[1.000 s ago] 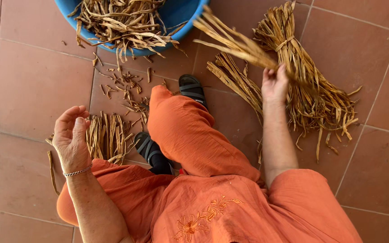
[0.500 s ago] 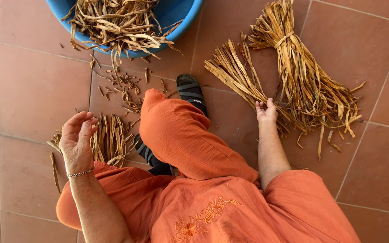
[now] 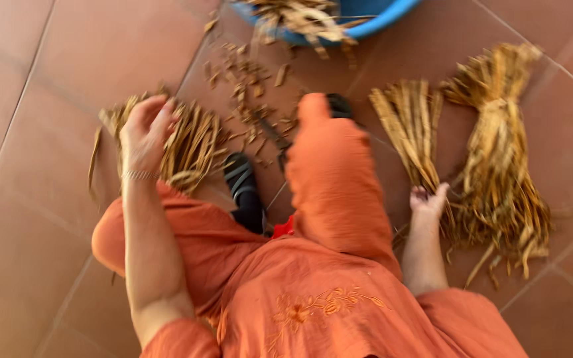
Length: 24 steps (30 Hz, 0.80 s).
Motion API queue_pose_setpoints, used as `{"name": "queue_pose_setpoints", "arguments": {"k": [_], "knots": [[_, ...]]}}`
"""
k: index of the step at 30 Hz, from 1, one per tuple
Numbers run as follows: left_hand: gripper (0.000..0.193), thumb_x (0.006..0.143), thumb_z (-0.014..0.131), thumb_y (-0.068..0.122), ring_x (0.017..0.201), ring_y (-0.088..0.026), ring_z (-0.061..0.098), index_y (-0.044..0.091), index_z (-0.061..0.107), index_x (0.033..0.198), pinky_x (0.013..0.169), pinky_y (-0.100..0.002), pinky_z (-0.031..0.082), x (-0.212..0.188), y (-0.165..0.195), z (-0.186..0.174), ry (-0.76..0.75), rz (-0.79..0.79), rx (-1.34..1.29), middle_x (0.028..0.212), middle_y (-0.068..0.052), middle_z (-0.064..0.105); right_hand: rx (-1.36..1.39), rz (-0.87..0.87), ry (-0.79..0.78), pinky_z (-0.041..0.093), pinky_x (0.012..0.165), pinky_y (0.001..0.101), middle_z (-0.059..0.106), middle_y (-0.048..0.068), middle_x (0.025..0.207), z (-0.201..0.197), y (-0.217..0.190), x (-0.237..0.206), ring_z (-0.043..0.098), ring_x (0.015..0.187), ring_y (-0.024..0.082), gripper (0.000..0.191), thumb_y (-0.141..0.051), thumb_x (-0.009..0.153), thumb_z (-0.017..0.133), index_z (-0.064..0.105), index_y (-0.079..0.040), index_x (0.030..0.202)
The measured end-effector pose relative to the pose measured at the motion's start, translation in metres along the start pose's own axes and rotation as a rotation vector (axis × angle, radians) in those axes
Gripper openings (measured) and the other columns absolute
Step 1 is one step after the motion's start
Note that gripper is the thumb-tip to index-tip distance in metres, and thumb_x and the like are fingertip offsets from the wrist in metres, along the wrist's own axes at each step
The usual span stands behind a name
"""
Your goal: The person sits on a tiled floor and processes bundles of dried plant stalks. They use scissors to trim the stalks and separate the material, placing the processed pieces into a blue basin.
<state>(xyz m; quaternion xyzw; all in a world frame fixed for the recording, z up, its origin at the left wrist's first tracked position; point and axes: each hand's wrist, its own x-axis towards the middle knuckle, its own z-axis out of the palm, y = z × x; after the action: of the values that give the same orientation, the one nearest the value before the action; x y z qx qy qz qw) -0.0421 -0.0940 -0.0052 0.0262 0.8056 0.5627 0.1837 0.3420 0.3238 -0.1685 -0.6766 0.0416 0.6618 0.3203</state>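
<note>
1. A person in orange clothes sits on a floor (image 3: 54, 79) of reddish tiles. The picture is a bit blurry.
2. The left hand (image 3: 144, 129) is held up just over a loose heap of dry strips (image 3: 190, 142). The fingers (image 3: 160, 116) are bent a little and lie close to each other. They pinch nothing that I can see. I cannot tell if they touch the strips.
3. That heap lies on the floor by the person's left knee, next to a dark sandal (image 3: 243, 182).
4. The right hand (image 3: 427, 199) is low by the floor, palm up, with its fingers curled loosely and holding nothing. It sits at the near end of a small fan-shaped bundle of strips (image 3: 409, 126).
5. Just to the right of that lies a big tied bundle (image 3: 499, 152). Its strips are pulled tight in the middle and spread out at both ends.
6. At the top there is a blue tub (image 3: 379, 20). It has more dry strips in it, and some hang over its rim.
7. Small broken bits (image 3: 247, 86) lie scattered on the floor between the tub and the sandal.
</note>
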Motion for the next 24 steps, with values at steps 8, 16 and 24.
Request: {"name": "queue_pose_setpoints", "arguments": {"k": [8,16,24], "knots": [[0.024,0.094,0.068,0.017,0.08,-0.01,0.071,0.006,0.071,0.115,0.063,-0.026,0.054,0.042,-0.111,-0.021,0.219,-0.355,-0.005,0.095,-0.004,0.075,-1.026,-0.211,-0.122,0.054,0.102,0.0454,0.062,0.018,0.131,0.042,0.007,-0.039,0.063,0.119,0.029,0.064,-0.057,0.11,0.05,0.055,-0.001,0.141],[0.067,0.085,0.078,0.019,0.132,-0.035,0.047,0.005,0.046,0.142,0.108,-0.05,0.042,0.017,-0.179,0.012,-0.03,-0.525,0.938,0.144,-0.016,0.05,-0.668,-0.589,-1.035,0.043,0.073,0.0276,0.06,0.006,0.098,0.153,-0.03,-0.14,0.051,0.078,0.015,0.017,-0.017,0.116,0.059,0.066,-0.005,0.106],[0.095,0.076,0.087,0.026,0.136,-0.035,0.038,0.006,0.035,0.152,0.117,-0.057,0.025,0.002,-0.203,0.012,0.011,-0.535,1.091,0.14,-0.016,0.045,-0.868,-0.977,-1.538,0.048,0.07,0.0244,0.065,0.009,0.095,0.147,0.04,-0.269,0.057,0.077,0.013,0.01,-0.009,0.113,0.063,0.067,-0.002,0.109]]}}
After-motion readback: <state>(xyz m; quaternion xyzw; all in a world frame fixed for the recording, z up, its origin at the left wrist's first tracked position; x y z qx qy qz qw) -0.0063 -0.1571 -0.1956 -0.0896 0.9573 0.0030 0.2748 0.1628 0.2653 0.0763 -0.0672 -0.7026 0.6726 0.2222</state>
